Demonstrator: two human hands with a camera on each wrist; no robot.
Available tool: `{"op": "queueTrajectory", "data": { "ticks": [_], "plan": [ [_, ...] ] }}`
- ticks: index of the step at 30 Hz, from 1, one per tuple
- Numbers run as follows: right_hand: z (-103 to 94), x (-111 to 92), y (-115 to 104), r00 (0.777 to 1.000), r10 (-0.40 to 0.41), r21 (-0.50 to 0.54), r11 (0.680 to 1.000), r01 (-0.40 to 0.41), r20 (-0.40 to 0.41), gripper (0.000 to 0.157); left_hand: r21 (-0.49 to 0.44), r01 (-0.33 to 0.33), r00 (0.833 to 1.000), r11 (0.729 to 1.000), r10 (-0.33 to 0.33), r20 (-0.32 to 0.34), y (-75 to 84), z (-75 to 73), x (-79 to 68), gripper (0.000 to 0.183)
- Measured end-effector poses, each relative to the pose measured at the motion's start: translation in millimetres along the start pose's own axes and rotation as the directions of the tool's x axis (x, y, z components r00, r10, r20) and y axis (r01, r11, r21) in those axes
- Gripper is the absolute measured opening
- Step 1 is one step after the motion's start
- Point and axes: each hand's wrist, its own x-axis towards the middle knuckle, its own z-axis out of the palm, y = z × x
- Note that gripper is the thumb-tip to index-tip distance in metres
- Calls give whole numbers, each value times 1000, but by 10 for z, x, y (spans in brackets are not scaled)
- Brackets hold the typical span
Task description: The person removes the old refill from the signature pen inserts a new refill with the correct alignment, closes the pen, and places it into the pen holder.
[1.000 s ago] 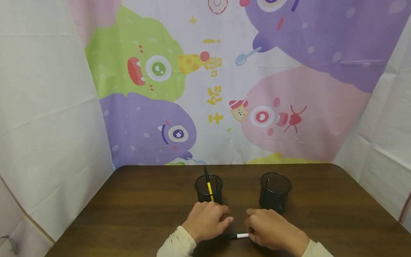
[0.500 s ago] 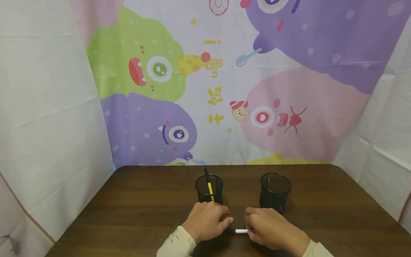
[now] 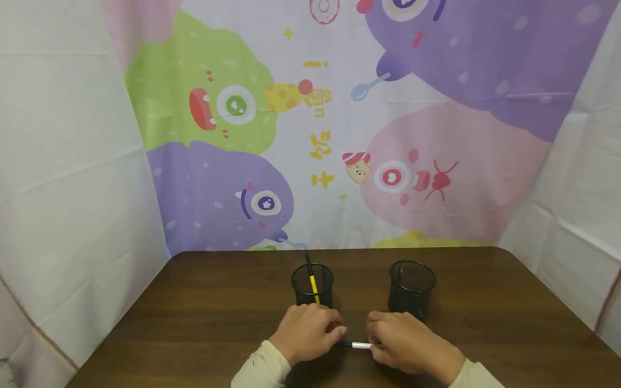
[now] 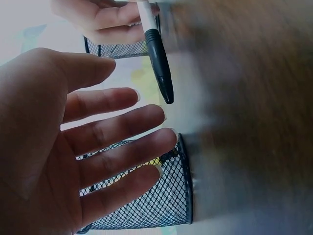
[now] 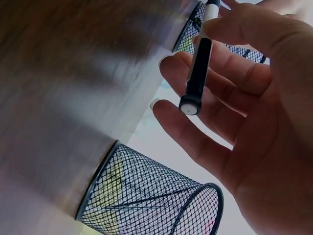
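A white and black marker pen lies crosswise between the hands, its black tip toward the left hand. My right hand pinches it between thumb and fingers, and the pen's end sticks out beyond the grip in the right wrist view. My left hand is beside the tip, fingers spread and slightly bent. In the left wrist view the black tip hangs past the fingertips without any clear contact. Behind the left hand stands a black mesh pen cup holding a yellow and black pen.
A second black mesh pen cup stands behind the right hand. Both cups stand on a dark wooden table. A cartoon-printed cloth hangs behind the table, with white cloth at both sides.
The marker pen has shifted a little away from the person, raised in the right hand's grip. The left hand has barely moved. The whole head view has slid slightly sideways.
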Motion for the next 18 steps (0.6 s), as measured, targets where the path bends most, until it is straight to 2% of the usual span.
{"op": "queueTrajectory", "data": {
  "ticks": [10, 18],
  "plan": [
    [-10, -4, -2, 1000, 13, -26, 1000, -13, -1, 10, 18, -7, 1000, 1000, 7, -18, -9, 20, -6, 22],
    [-15, -4, 8, 1000, 9, -50, 999, -10, -28, 13, 45, -17, 1000, 999, 18, -21, -10, 30, -14, 21]
  ]
}}
